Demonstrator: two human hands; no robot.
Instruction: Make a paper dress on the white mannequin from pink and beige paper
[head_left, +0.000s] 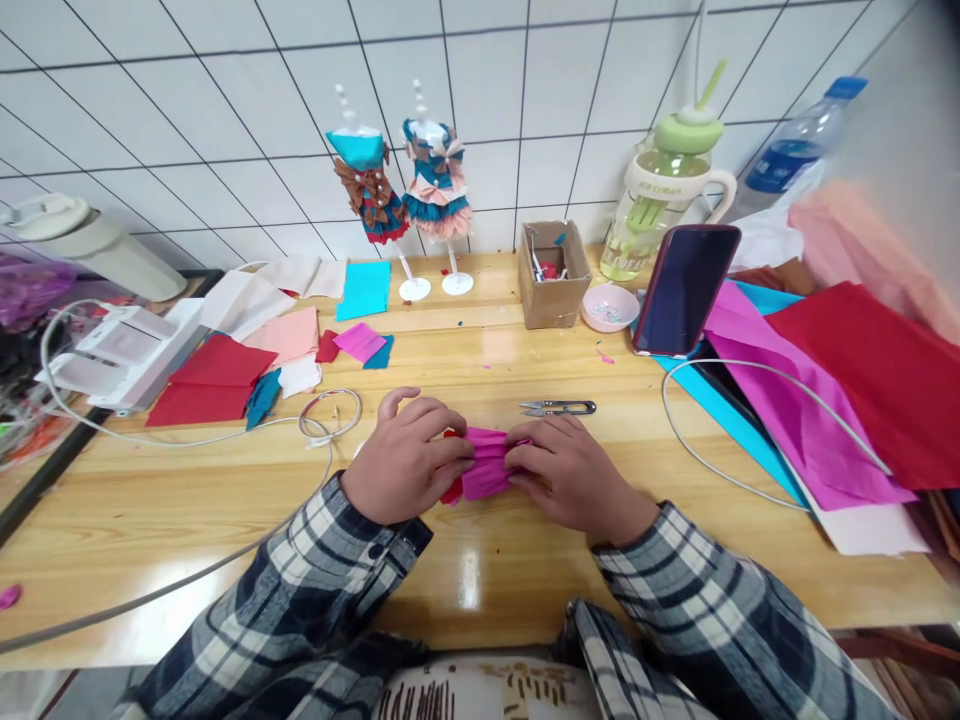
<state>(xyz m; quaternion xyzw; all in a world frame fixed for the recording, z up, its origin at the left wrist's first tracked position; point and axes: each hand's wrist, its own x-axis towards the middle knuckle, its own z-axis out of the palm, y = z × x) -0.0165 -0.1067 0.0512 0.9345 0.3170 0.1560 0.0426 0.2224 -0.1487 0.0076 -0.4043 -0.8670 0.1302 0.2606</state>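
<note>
Across the whole lower half of our view runs the wooden table (187,520), glossy and crowded at both ends. Over on the right we have big sheets of red paper (892,390) and magenta paper (780,410) spilling over each other, with a phone (686,288) propped upright against them and a green-lidded bottle (664,200) behind it. Back by the tiled wall stand two little mannequins (409,190) in paper dresses, and a small cardboard box (553,275) sits just to their right. Down at centre, our left hand (405,460) and right hand (574,475) meet over a folded, pleated piece of pink paper (486,465) lying on the table. Both hands have their fingers curled in and pinching the paper's two ends, with a sliver of red showing under it. Just beyond the right hand lie the thread snips (559,407), touching neither hand.
</note>
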